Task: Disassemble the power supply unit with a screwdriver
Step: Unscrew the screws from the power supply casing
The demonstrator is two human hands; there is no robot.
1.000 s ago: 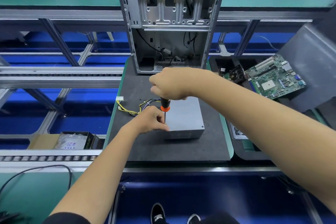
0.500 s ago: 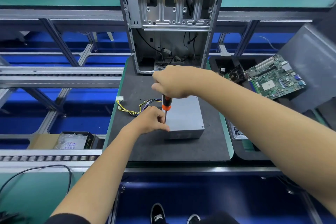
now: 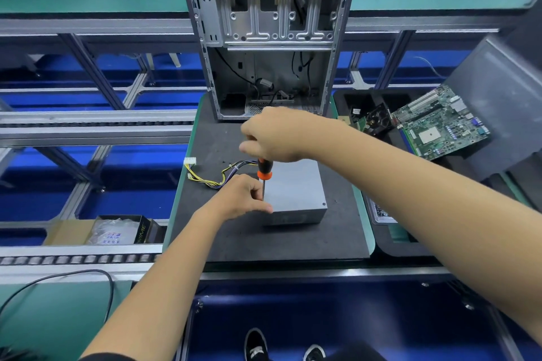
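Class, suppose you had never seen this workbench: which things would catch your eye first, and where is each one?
At the centre, the right hand grips an orange-and-black screwdriver held upright over the grey metal power supply box on the dark foam mat, while the left hand steadies its shaft. Behind stands the open, stripped metal computer case; to the right lies a green motherboard.

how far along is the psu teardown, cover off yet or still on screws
Done: the power supply unit is already out of the open computer case and lies on the black mat, cables trailing left. In hand: the right hand grips the screwdriver, its shaft upright at the unit's near-left corner, with the left hand pinching the shaft. Left: the cover is still on, and a screw shows at the near-right corner.
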